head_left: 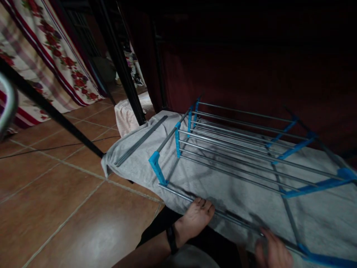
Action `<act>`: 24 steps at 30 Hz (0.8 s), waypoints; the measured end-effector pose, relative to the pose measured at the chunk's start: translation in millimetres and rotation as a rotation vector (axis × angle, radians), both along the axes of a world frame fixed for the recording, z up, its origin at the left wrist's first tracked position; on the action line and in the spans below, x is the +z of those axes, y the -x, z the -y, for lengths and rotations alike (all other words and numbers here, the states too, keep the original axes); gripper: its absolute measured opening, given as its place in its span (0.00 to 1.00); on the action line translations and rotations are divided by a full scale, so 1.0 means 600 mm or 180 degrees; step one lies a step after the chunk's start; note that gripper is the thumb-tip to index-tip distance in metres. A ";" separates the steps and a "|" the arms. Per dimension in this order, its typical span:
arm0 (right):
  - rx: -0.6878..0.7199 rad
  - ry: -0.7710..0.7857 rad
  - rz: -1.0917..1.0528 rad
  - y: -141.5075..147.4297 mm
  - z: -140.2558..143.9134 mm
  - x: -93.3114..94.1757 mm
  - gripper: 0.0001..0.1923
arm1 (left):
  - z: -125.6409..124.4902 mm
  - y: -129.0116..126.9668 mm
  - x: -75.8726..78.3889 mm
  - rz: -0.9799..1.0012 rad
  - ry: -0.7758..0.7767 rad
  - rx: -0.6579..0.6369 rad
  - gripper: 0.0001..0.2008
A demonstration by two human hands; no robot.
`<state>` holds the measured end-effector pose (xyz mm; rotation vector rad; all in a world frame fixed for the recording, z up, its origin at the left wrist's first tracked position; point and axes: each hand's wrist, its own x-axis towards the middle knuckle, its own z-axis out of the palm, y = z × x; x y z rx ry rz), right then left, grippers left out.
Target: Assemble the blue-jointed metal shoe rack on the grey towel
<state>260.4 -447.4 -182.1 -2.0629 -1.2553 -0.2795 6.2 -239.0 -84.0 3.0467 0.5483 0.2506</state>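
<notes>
A partly assembled rack (pixel 228 141) of thin metal tubes and blue plastic connectors lies on a grey cloth. Along its near side runs a metal tube (pixel 178 193), its left end close to a blue corner connector (pixel 157 167). My left hand (pixel 199 214), with a dark band on the wrist, is closed around this tube. Farther right, my right hand (pixel 275 249) is on the same near tube, fingers bent over it and slightly blurred. Below the right hand, another blue connector (pixel 329 259) reaches the frame's edge.
Several loose grey rods (pixel 142 140) lie together on the left of the grey cloth (pixel 237 190). Black metal posts (pixel 122 63) rise beyond it. Brown floor tiles (pixel 69 201) carry a dark cable (pixel 50 149). A floral curtain (pixel 61 56) hangs at the upper left.
</notes>
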 end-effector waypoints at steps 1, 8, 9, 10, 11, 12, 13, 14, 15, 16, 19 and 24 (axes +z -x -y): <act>0.0431 0.0129 0.0381 0.011 -0.023 0.006 0.19 | 0.002 0.000 0.000 -0.0003 0.0012 0.0011 0.14; 0.2022 0.0801 0.1535 0.051 -0.117 0.042 0.27 | 0.012 0.001 0.013 0.0309 0.0220 0.0090 0.17; 0.2014 0.0804 0.1547 0.048 -0.118 0.039 0.28 | 0.014 0.009 0.015 0.0509 0.0233 0.0076 0.18; 0.2007 0.0816 0.1547 0.045 -0.117 0.035 0.28 | 0.014 0.021 0.015 0.0738 0.0243 0.0094 0.17; 0.2001 0.0830 0.1545 0.042 -0.115 0.031 0.27 | 0.013 0.038 0.014 0.0969 0.0257 0.0168 0.16; 0.1992 0.0839 0.1540 0.039 -0.112 0.029 0.25 | 0.010 0.059 0.011 0.1183 0.0291 0.0309 0.13; 0.1977 0.0841 0.1528 0.038 -0.111 0.027 0.23 | 0.004 0.083 0.007 0.1393 0.0354 0.0527 0.11; 0.1957 0.0837 0.1507 0.038 -0.110 0.027 0.22 | -0.005 0.111 0.003 0.1619 0.0438 0.0827 0.09; 0.1941 0.0830 0.1480 0.038 -0.110 0.029 0.21 | -0.018 0.139 -0.001 0.1876 0.0538 0.1212 0.07; 0.1937 0.0812 0.1451 0.040 -0.110 0.032 0.20 | -0.035 0.167 -0.004 0.2202 0.0641 0.1678 0.06; 0.1971 0.0816 0.1386 0.047 -0.114 0.045 0.18 | -0.092 0.229 -0.007 0.2982 0.0922 0.2821 0.09; 0.2046 0.0825 0.1331 0.048 -0.116 0.058 0.18 | -0.154 0.230 -0.015 0.2441 0.2167 0.1996 0.19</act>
